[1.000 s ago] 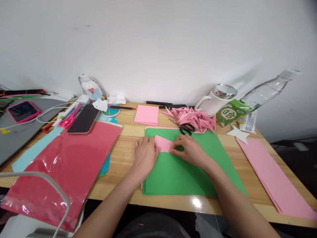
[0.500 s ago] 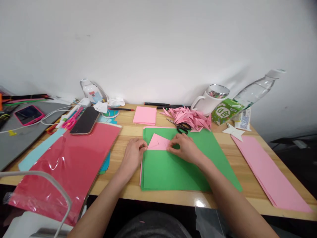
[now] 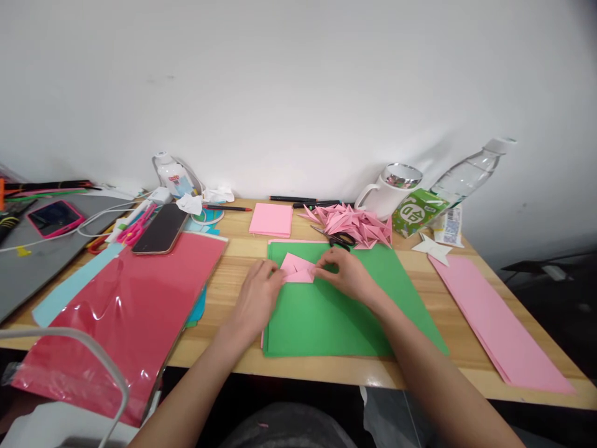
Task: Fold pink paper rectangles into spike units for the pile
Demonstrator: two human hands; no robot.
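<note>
A small folded piece of pink paper (image 3: 298,269) lies on the upper left part of a stack of green paper (image 3: 336,317). My left hand (image 3: 261,286) pinches its left corner between thumb and fingers. At its right corner, my right hand (image 3: 344,269) is closed with thumb and forefinger on the edge. Creases and overlapping flaps show on the paper's face. Just behind my right hand are black-handled scissors (image 3: 342,240), beside a heap of folded pink paper pieces (image 3: 354,224).
Square pink sheets (image 3: 271,219) are stacked at the back. A white mug (image 3: 390,190), green box (image 3: 416,213) and clear bottle (image 3: 471,174) stand back right. Long pink paper (image 3: 499,323) lies right, with a white paper star (image 3: 431,247). Left are a phone (image 3: 161,229) and red paper pack (image 3: 135,311).
The right corner of the pink paper has been folded inward, making the piece narrower. Both hands have shifted slightly, and the head view has moved a little.
</note>
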